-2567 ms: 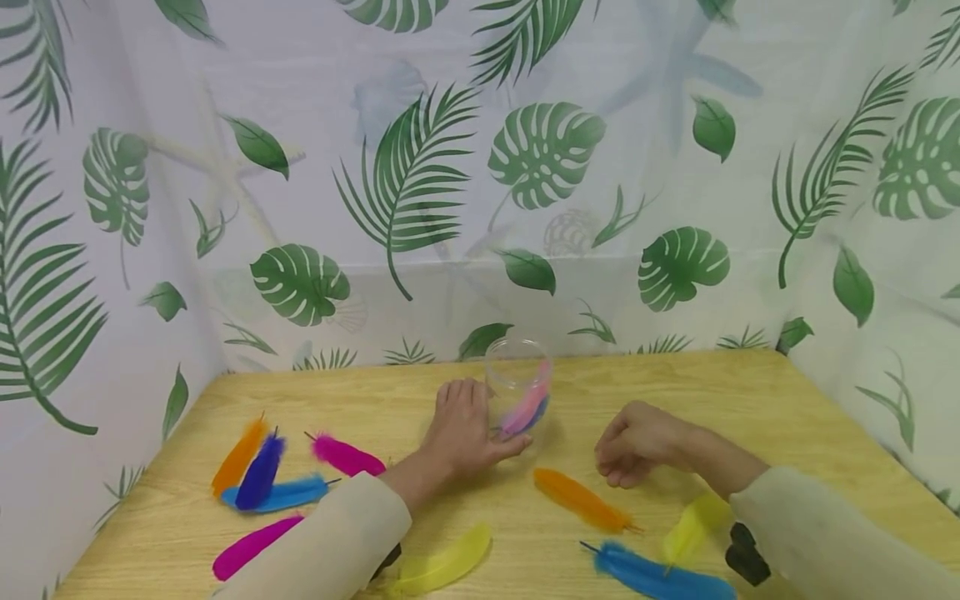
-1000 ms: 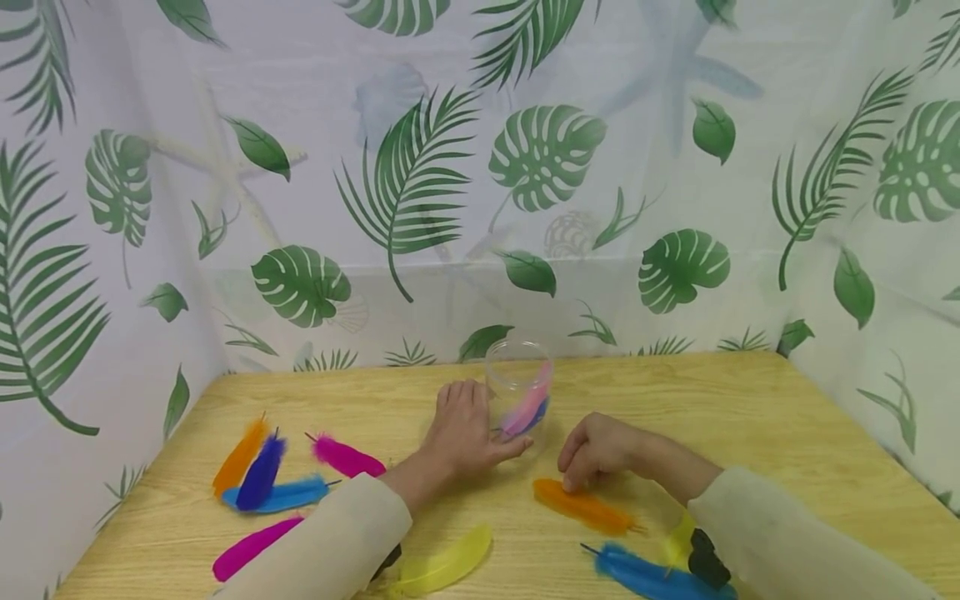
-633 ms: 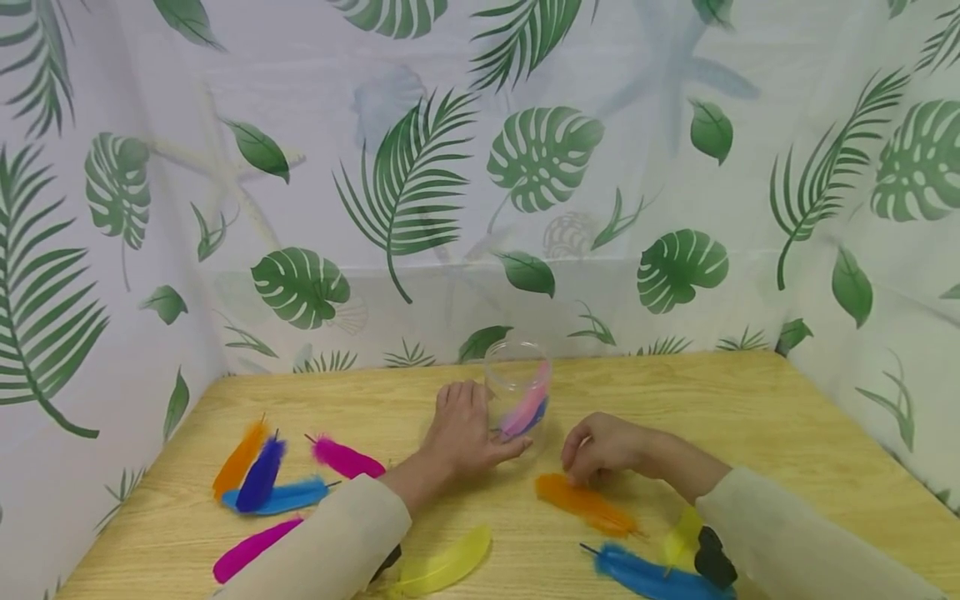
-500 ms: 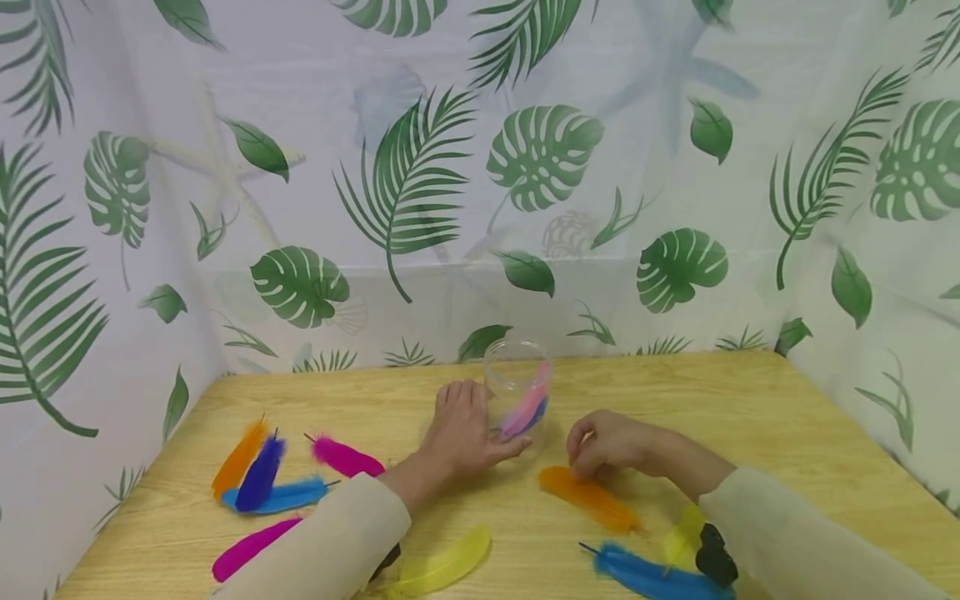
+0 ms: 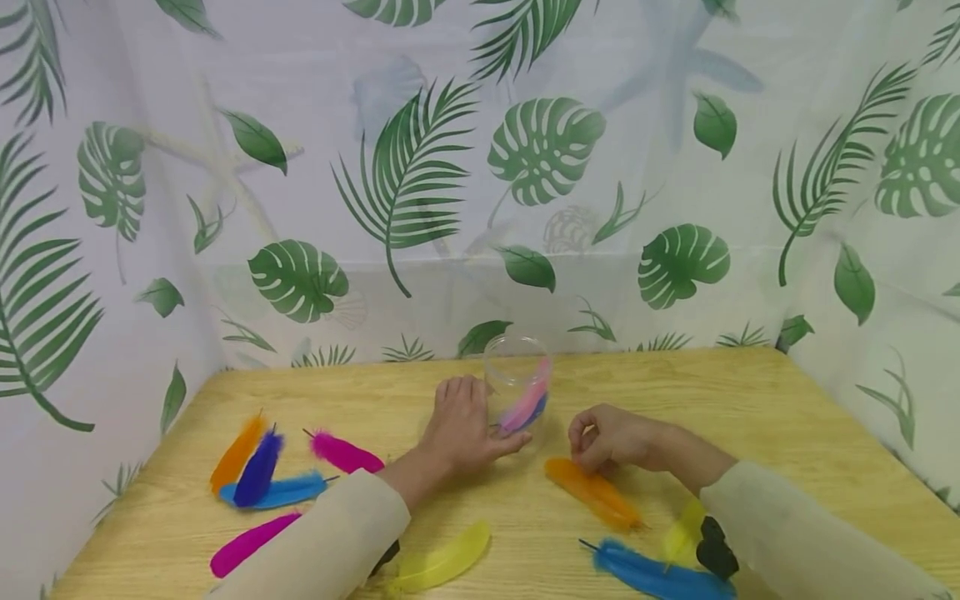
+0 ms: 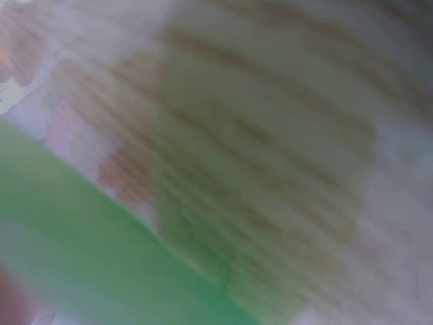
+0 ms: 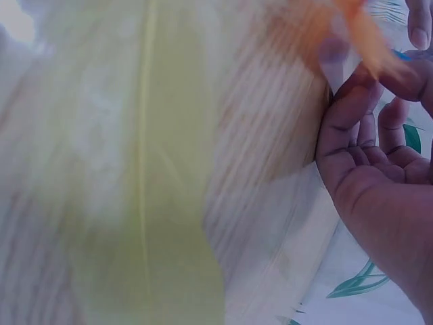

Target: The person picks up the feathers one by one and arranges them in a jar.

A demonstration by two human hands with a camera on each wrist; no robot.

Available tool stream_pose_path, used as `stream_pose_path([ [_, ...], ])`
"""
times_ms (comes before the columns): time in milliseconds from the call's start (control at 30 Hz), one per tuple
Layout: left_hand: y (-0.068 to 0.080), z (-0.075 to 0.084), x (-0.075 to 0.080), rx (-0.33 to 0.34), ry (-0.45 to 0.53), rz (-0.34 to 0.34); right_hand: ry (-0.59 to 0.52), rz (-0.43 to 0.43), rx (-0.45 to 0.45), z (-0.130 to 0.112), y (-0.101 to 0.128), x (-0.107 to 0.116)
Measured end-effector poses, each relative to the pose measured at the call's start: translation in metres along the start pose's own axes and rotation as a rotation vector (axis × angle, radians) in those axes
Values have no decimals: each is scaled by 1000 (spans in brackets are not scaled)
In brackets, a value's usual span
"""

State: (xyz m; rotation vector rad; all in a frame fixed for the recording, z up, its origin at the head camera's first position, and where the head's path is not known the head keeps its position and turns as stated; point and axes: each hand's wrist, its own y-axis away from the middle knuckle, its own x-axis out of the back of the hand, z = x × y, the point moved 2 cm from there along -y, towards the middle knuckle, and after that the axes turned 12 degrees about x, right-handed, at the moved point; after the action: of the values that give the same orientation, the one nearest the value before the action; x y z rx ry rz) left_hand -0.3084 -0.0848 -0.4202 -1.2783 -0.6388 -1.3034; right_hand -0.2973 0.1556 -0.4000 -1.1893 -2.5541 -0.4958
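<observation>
My left hand [image 5: 461, 425] holds a clear plastic cup [image 5: 498, 392] at the back middle of the table, fingers along its left side and thumb across its front. Inside the cup lean a pink feather [image 5: 527, 400] and a blue one. To the right, thumb and forefinger of my right hand [image 5: 618, 442] pinch an orange feather [image 5: 600, 500] near its rounded end; its quill points down to the right. The right wrist view shows this pinch on the orange feather [image 7: 369, 37]. The left wrist view is blurred and the hand's grip is hidden there.
Near my right sleeve lie a yellow feather [image 5: 682, 533] and a blue feather [image 5: 645, 571]. Another yellow feather [image 5: 446, 558] is at the front middle. Orange, purple, light blue and magenta feathers [image 5: 251, 546] are scattered on the left. A leaf-patterned curtain [image 5: 450, 183] surrounds the table.
My right hand has come left to the orange feather and pinched it. The feather has since shifted slightly right and away from me. My left hand and the cup stay put.
</observation>
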Motion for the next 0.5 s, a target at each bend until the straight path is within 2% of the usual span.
stream_pose_path([
  [167, 0, 0, 2, -4, -10, 10, -70, 34, -19, -2, 0, 0],
  [333, 2, 0, 2, 11, -4, -11, -157, 62, -29, 1, 1, -1],
  [500, 3, 0, 2, 5, 10, -12, -189, 64, -20, 3, 2, 0],
])
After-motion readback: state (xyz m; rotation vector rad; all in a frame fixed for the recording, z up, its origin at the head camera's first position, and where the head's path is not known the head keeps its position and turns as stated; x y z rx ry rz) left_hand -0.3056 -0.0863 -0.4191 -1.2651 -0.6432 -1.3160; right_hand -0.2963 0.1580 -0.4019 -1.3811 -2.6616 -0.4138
